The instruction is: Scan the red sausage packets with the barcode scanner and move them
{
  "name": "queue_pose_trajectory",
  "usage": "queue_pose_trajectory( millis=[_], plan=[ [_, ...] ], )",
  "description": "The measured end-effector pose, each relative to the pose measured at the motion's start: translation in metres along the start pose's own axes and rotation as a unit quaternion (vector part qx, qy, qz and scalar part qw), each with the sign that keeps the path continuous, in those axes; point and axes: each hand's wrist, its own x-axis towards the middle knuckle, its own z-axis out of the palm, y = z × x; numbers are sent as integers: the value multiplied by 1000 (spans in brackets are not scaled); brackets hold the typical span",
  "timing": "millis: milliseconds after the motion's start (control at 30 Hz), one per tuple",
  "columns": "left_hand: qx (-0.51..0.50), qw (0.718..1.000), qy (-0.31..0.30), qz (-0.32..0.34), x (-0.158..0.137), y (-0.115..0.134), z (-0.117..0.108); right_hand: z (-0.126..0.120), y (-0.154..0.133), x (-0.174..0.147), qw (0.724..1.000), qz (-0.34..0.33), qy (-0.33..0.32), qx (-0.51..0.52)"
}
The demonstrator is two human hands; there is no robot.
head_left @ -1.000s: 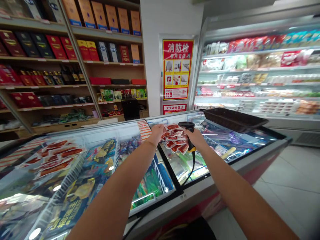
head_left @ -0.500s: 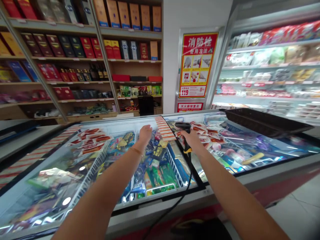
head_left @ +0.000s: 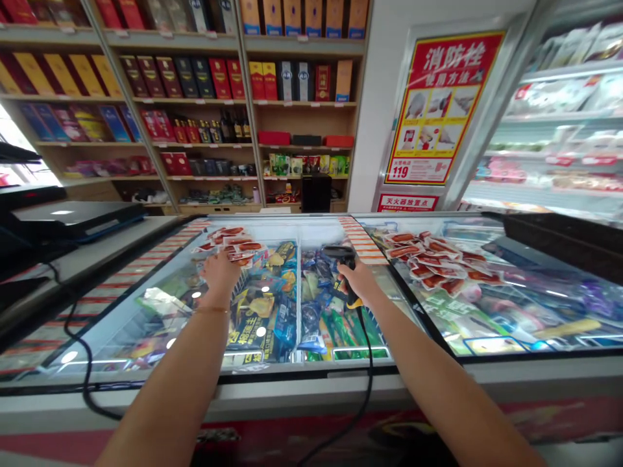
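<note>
Holding hard black pistol-shaped scanner [head_left: 339,251] w/ R hand [head_left: 360,280], grip wrapped round handle; yellow at base, thin cord [head_left: 370,363] hanging twd 6 o'clock. With L hand [head_left: 219,271] at near edge of left-hand sausage packets [head_left: 246,246], abt 1 o'clock from that grip; can't tell if pinching one or just touching. Also set out approx 3 o'clock from R grip: right-hand sausage packets [head_left: 438,263]. Both heaps flat, overlapping, long reddish shapes in shiny film, on smooth glass-topped freezer [head_left: 272,391].
</note>
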Motion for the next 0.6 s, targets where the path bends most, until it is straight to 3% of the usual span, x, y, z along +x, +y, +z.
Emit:
queue_pose_trajectory(
  millis=[100,267,367,500,600],
  plan=[
    [92,996,-1,-7,4,-9,0,-5,3,-2,999,21,6,35],
    [128,991,-19,-16,8,-13,-3,-7,1,-6,1000,14,6,25],
    [118,993,23,13,7,-13,-4,-6,0,-8,1000,8,-2,11],
    [16,995,71,73,10,-8,-2,-6,3,-8,1000,2,-6,8],
    [-179,983,36,36,10,4,3,-7,4,-7,1000,4,-2,11]
  ],
)
